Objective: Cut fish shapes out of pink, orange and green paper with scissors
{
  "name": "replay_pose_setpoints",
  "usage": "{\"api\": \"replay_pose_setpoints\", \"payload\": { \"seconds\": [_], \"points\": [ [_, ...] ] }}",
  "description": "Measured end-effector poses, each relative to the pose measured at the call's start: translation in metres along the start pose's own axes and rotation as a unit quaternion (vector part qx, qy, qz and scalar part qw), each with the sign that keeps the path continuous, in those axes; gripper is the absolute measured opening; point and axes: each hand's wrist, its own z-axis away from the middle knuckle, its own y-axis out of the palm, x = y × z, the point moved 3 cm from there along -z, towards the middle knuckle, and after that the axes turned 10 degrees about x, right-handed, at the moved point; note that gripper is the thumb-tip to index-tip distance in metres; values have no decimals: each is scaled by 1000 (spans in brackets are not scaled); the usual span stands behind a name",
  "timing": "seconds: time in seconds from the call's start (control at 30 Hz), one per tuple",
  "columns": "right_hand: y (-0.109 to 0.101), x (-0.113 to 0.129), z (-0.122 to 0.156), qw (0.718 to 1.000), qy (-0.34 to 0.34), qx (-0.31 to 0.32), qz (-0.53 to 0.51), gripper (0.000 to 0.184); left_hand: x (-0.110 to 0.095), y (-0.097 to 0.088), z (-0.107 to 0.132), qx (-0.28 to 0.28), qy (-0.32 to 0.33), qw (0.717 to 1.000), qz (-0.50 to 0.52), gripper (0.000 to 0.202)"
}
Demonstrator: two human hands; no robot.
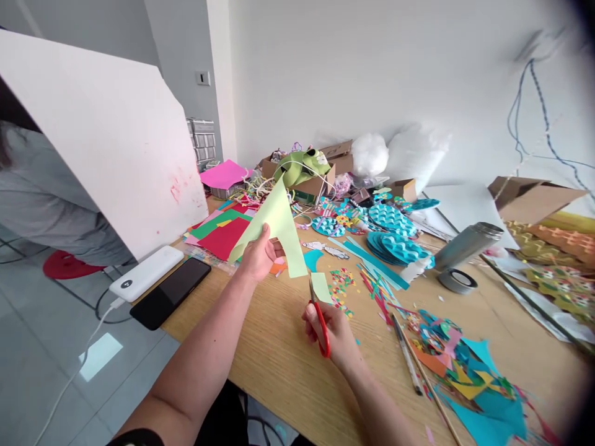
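Observation:
My left hand pinches a sheet of pale green paper by its lower part and holds it up over the table. The sheet has a cut-out notch, and a strip of it hangs down on the right. In my right hand are red-handled scissors, blades pointing up and away, just below that strip's lower end. A small pale green paper piece is right beside the blades. Past it lies a scatter of tiny coloured paper bits.
A black phone and white power bank sit at the table's left edge. Blue discs, a steel flask, a tape roll, a pen and paper scraps are to the right. Beyond a white board, a person sits at left.

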Motion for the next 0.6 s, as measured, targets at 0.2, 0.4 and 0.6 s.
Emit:
{"api": "replay_pose_setpoints", "payload": {
  "seconds": [0.2, 0.4, 0.6],
  "points": [
    [2, -3, 0, 999, -38, 19, 9, 51, 2, -1, -1, 13, 3, 1000, -15, 55],
    [1, -3, 0, 999, -49, 22, 1, 50, 8, -3, -1, -26, -35, 999, -27, 61],
    [-2, 3, 1, 999, -38, -9, -15, 55, 7, 1, -1, -4, -10, 999, -46, 58]
  ]
}}
